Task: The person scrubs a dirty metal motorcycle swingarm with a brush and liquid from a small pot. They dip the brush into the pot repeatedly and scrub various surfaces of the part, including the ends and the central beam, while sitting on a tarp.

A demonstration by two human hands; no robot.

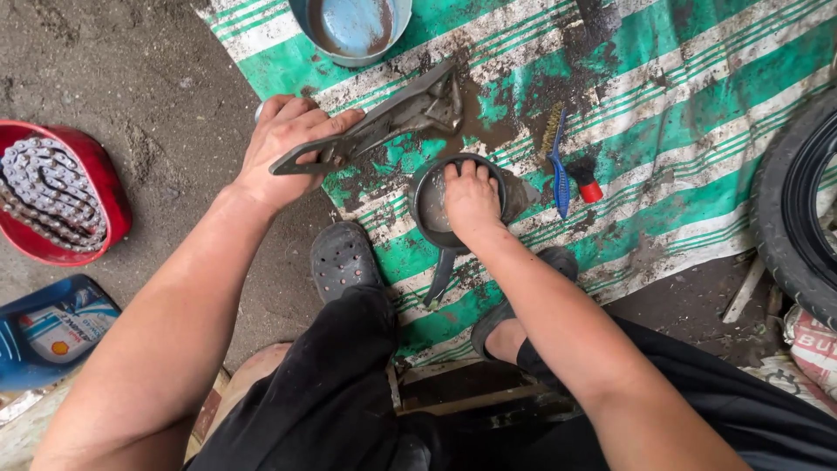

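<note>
Right hand [472, 199] is dipped into a small dark pan [433, 209] of murky liquid, fingers curled down inside it, so can't tell if that grip has hold of anything. The pan's handle sticks back toward the person, between the two black clogs [343, 259]. Left hand [283, 148] lies mostly flat, fingers only loosely bent, pressing down on the near end of a long grey metal part [384, 122]. That part's long axis runs diagonally, low end under the left palm, far end pointing up and right, away from the person, ending just beyond the pan.

Just right of the right hand sit a blue brush [560, 170] and a small black brush with a red handle [587, 181]. Everything's on a wet, filthy green-and-white striped tarp [680, 113] spread over a dirt floor [148, 78]. Well left of the left hand there's a red bowl [109, 187] with a chain [48, 192] coiled in it, and nearer the person a blue oil can [48, 331]. Beyond the metal part is a blue tub [351, 30] of brown liquid. A tyre [785, 218] shows at the right edge.
</note>
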